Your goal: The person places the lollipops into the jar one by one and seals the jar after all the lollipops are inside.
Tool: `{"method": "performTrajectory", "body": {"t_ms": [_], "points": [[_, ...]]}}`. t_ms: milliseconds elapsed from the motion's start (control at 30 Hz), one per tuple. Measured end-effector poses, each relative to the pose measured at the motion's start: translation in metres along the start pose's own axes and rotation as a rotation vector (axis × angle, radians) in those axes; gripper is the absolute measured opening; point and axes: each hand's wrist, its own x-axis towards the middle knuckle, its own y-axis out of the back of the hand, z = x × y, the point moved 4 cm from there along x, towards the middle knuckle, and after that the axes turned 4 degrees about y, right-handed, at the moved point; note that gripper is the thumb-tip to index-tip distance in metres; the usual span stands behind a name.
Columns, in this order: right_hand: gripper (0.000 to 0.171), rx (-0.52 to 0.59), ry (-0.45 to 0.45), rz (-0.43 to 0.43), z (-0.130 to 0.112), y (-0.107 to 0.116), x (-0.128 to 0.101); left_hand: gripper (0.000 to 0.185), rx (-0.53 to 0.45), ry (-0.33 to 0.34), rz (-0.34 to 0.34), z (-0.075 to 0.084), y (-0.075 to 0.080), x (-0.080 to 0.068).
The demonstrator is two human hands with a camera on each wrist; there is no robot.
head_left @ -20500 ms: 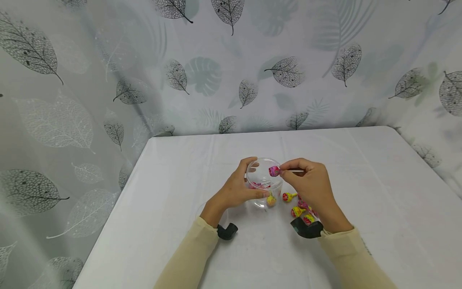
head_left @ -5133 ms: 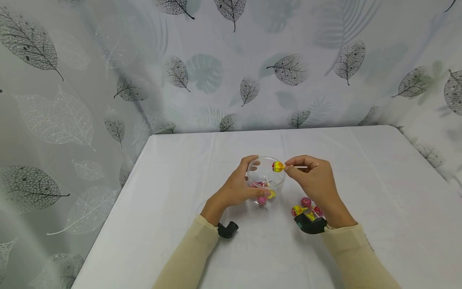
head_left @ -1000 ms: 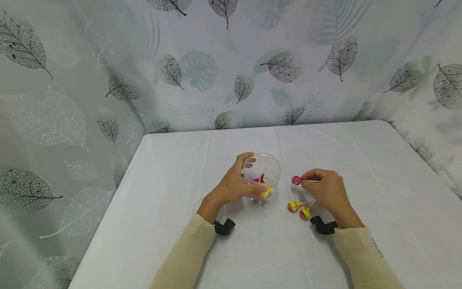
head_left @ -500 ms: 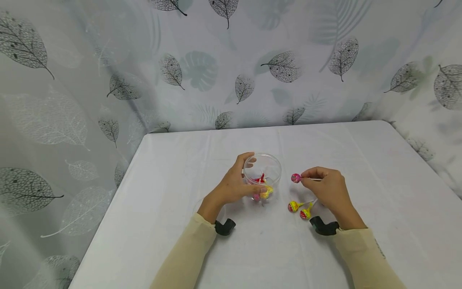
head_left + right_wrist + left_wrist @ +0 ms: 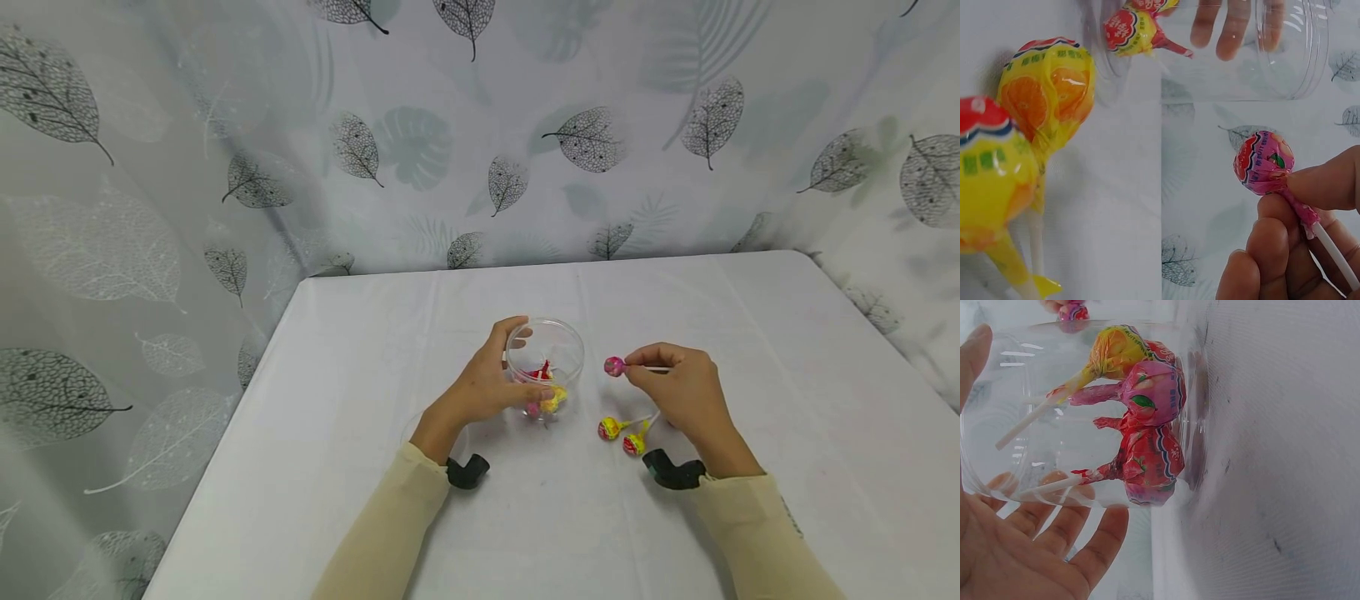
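Pink lollipop (image 5: pixel 614 366) is pinched by its white stick between the thumb and fingers of the right hand (image 5: pixel 675 396), held in the air just right of a clear plastic jar (image 5: pixel 546 367). Its wrapped head points left toward the jar and is apart from it. The left hand (image 5: pixel 483 392) curls around the jar's left side, thumb at the near wall and fingers at the far wall, holding it on the white worktop (image 5: pixel 375 350). Inside the jar lie several wrapped lollipops (image 5: pixel 1141 425), yellow, pink and red, heaped against the bottom. Two yellow lollipops (image 5: pixel 621 435) lie on the worktop, nearer than the right hand's fingers and just left of its wrist. A leaf-patterned curtain (image 5: pixel 420 142) hangs behind and to the left.
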Motion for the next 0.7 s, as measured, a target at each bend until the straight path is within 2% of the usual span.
{"method": "performTrajectory", "body": {"t_ms": [467,700], "points": [[0.024,0.034,-0.018,-0.008,-0.009,0.002,-0.003,0.103,0.002,0.007,0.011,0.000,0.000,0.000],[0.024,0.057,0.031,-0.002,-0.017,0.004,-0.003,0.104,-0.009,0.008,0.001,0.000,-0.001,-0.001]]}}
